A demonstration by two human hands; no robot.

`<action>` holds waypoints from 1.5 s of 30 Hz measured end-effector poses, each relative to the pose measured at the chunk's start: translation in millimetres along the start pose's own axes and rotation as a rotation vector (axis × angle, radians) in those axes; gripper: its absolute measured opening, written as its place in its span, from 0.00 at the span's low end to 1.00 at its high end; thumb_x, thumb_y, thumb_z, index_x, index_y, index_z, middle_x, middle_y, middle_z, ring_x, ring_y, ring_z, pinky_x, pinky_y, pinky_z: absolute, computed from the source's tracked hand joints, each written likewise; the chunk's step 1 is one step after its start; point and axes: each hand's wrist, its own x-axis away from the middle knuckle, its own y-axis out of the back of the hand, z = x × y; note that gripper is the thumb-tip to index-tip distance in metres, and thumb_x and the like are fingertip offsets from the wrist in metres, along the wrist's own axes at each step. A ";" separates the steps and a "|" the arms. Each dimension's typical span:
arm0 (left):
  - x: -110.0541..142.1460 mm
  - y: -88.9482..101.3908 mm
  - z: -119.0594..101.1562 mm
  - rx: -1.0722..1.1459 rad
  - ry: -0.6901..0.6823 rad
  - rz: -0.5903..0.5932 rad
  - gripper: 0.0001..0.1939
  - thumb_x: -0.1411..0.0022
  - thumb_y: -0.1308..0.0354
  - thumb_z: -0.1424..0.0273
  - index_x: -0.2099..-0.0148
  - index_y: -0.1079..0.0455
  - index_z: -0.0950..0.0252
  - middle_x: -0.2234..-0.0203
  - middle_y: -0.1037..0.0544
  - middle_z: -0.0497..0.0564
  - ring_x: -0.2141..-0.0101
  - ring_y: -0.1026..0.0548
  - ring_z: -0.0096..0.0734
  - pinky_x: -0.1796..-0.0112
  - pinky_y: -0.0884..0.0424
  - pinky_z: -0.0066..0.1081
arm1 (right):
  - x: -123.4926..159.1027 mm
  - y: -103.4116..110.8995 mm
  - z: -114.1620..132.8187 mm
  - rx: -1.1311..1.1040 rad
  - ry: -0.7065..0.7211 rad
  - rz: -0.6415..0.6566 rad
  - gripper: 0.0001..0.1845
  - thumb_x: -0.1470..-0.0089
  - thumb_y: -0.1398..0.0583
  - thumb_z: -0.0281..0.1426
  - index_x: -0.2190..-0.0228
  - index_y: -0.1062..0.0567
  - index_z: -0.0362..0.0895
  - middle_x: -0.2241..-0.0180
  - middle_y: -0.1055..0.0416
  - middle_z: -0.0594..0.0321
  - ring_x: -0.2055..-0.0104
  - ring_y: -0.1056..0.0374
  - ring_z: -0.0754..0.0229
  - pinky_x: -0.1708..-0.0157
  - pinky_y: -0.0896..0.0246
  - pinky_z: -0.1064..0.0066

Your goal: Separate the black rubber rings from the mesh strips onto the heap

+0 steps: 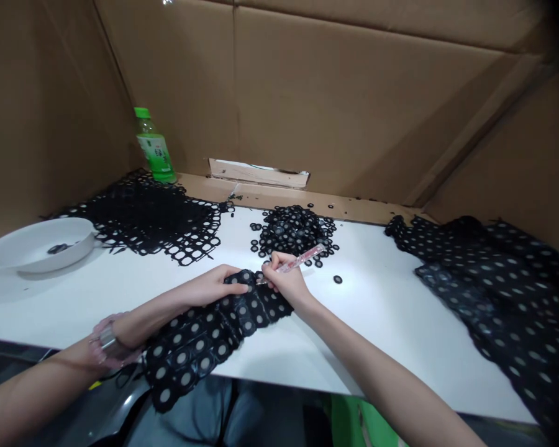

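Two hands close, left hand [212, 287] pressing perforated black sheet [214, 335], right hand [285, 280] pinching red pen [300, 259]; black rings [293, 231] at 12 o'clock

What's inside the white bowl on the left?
A small dark clump, apparently black rings, lies inside the shallow white round bowl. The bowl's near wall hides the rest of its floor, so anything lying there cannot be seen.

Green-capped drink bottle [154, 149] at back corner; white bowl [41, 264] far left, seemingly dark bits inside; cardboard walls [354, 105] behind.
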 end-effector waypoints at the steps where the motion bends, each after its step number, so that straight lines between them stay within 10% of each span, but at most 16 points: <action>1: 0.4 -1.3 -0.2 -0.017 0.021 -0.010 0.16 0.48 0.46 0.59 0.63 0.28 0.66 0.67 0.23 0.48 0.64 0.29 0.38 0.63 0.36 0.29 | 0.4 -0.2 0.2 -0.003 0.009 -0.007 0.14 0.60 0.43 0.28 0.86 0.45 0.46 0.91 0.44 0.75 0.88 0.46 0.69 0.90 0.56 0.79; 20: 12.7 -9.7 -8.4 -0.320 0.232 -0.182 0.22 0.61 0.40 0.50 0.74 0.35 0.65 0.75 0.29 0.49 0.70 0.31 0.39 0.70 0.36 0.29 | 13.2 1.0 6.6 0.202 0.311 -0.011 0.16 0.57 0.44 0.27 0.86 0.47 0.45 0.85 0.47 0.71 0.81 0.47 0.68 0.80 0.52 0.75; 45: 10.5 -10.1 0.4 -0.297 0.241 -0.238 0.22 0.60 0.40 0.52 0.71 0.33 0.65 0.71 0.33 0.50 0.63 0.35 0.44 0.60 0.37 0.35 | 10.8 0.9 -7.3 0.266 0.209 0.104 0.14 0.62 0.44 0.25 0.87 0.46 0.45 0.87 0.48 0.73 0.82 0.51 0.69 0.82 0.57 0.76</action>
